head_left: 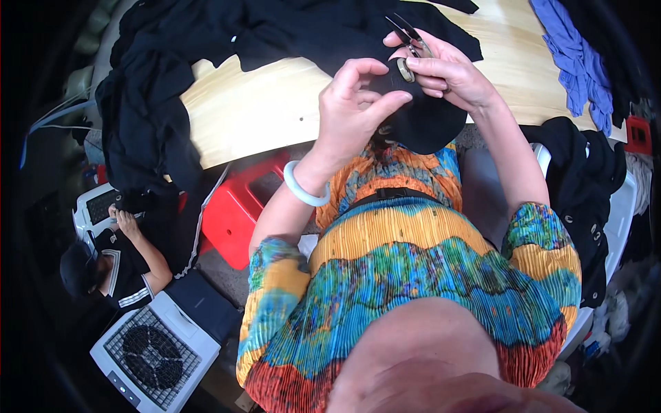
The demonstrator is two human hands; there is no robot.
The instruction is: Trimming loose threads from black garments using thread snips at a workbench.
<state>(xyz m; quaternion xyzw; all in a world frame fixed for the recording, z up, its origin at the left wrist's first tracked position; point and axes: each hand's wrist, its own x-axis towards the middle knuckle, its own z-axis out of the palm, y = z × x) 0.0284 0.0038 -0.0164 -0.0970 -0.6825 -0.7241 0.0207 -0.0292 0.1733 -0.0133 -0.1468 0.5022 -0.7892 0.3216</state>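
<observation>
In my right hand (447, 69) is a pair of metal thread snips (407, 33), blades pointing up and away. Its thumb also presses by a pale button (405, 70) on a black garment (430, 124), which hangs over the table's near edge toward my lap. My left hand (361, 103) is open just left of the button, its thumb and fingers apart in front of the black cloth. Whether a thread runs between the hands is too small to tell. Below, another button (385, 131) shows on the dark cloth.
More black garments (275, 34) cover the far side of the pale wooden table (241, 110). Purple cloth (575, 58) lies at right, above a tub of black clothes (585, 172). At left are a red stool (234, 213), a fan unit (155, 351) and a seated co-worker (131, 255).
</observation>
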